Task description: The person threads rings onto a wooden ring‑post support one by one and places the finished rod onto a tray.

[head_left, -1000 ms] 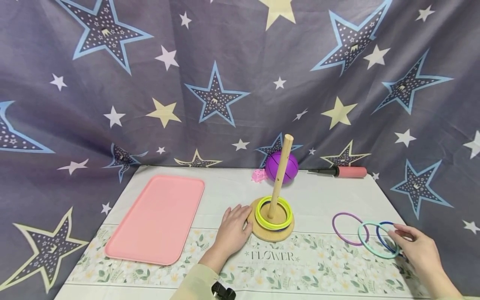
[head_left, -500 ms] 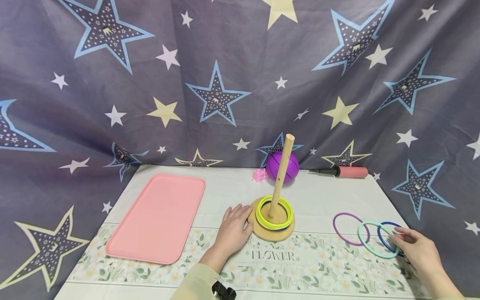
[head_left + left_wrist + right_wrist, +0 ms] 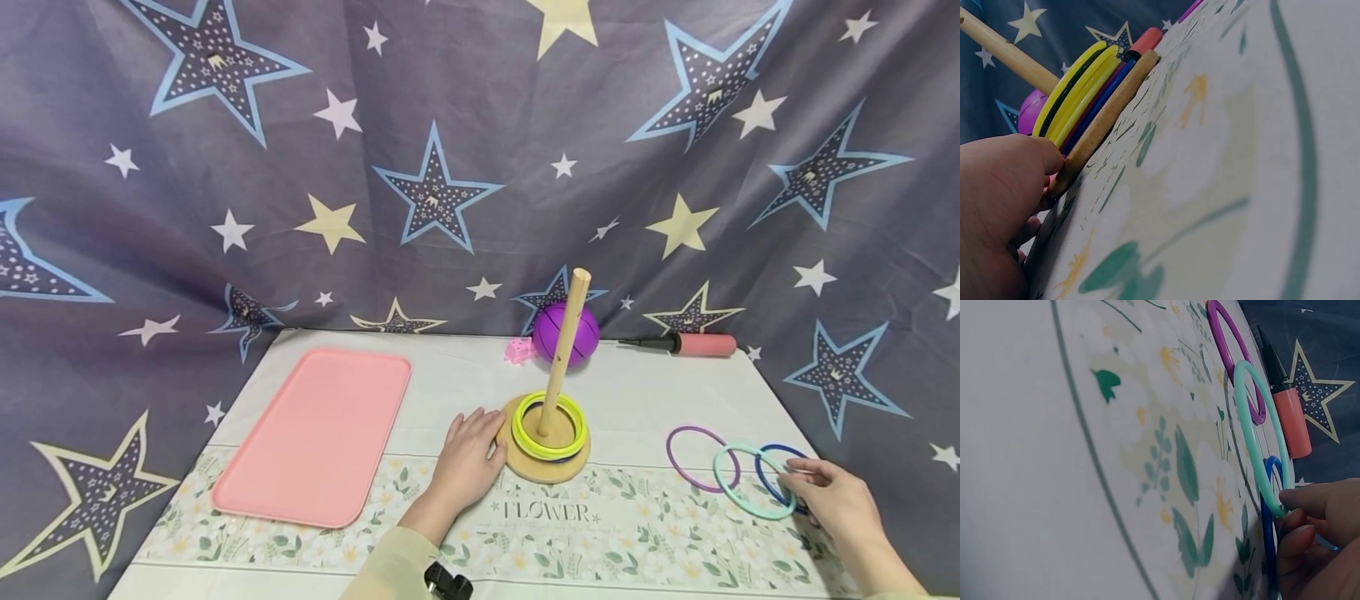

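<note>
My left hand (image 3: 467, 463) lies beside the round wooden base of a ring toss stand (image 3: 543, 472), its fingers touching the base's left edge. Yellow rings (image 3: 577, 446) circle the upright wooden post (image 3: 567, 342); the left wrist view also shows a blue ring (image 3: 1105, 94) stacked under them. At the right of the table, the thumb and fingers of my right hand (image 3: 840, 504) pinch the edge of a mint green ring (image 3: 1249, 428). That ring overlaps a purple ring (image 3: 686, 475) on its left and a dark blue ring (image 3: 765, 482) on its right.
A pink tray (image 3: 318, 433) lies on the left of the table. Behind the stand are a purple ball (image 3: 551, 329) and a small pink toy (image 3: 519, 351). A pink and black hand pump (image 3: 701, 345) lies at the back right, before a starry curtain (image 3: 450, 275).
The mint green ring has shifted slightly left and toward me in my right hand's pinch. My left hand has stayed at the base, and the stacked rings have not moved.
</note>
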`<state>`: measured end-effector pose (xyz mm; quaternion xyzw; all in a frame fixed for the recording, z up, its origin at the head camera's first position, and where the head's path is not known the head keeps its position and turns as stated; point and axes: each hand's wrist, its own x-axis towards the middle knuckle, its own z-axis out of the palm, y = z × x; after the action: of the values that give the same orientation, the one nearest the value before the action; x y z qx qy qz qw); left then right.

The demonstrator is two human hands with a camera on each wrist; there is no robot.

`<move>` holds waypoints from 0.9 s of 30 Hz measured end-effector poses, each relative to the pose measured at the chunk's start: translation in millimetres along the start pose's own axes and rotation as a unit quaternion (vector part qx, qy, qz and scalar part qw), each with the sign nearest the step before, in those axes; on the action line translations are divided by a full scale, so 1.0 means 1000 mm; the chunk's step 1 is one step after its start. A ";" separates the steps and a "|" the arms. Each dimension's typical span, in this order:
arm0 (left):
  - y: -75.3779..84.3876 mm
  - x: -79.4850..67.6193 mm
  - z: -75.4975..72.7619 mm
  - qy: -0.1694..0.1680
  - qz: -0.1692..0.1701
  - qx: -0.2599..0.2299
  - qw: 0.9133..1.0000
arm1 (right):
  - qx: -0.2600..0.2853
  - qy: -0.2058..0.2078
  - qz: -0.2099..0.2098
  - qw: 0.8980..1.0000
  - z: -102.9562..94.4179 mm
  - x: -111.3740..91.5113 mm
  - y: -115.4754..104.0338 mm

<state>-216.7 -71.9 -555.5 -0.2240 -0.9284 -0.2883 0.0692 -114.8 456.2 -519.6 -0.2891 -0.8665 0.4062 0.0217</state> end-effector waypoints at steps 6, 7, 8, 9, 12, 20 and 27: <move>0.000 0.000 0.000 -0.004 -0.002 0.004 1.000 | 0.002 -0.001 0.000 1.000 0.001 0.000 -0.002; 0.000 0.000 0.000 -0.005 -0.003 0.003 1.000 | 0.001 0.001 0.002 1.000 0.001 -0.001 -0.003; 0.000 0.000 0.000 -0.004 -0.003 0.005 1.000 | 0.004 0.002 0.002 1.000 0.001 -0.001 -0.004; 0.000 0.000 0.000 -0.004 -0.003 0.007 1.000 | 0.006 0.003 0.002 1.000 0.001 -0.001 -0.004; 0.000 0.000 0.000 0.000 -0.001 0.008 1.000 | 0.011 0.006 -0.004 1.000 0.002 -0.002 -0.008; 0.001 0.000 0.000 0.002 0.001 0.005 1.000 | 0.024 0.026 -0.026 0.999 0.002 -0.003 -0.015; 0.000 0.000 0.000 0.004 0.003 0.008 1.000 | 0.061 0.028 -0.057 0.996 0.001 -0.009 -0.022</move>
<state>-217.0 -71.6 -555.9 -0.2249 -0.9297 -0.2818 0.0754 -118.4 440.2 -503.1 -0.2485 -0.8544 0.4481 0.0870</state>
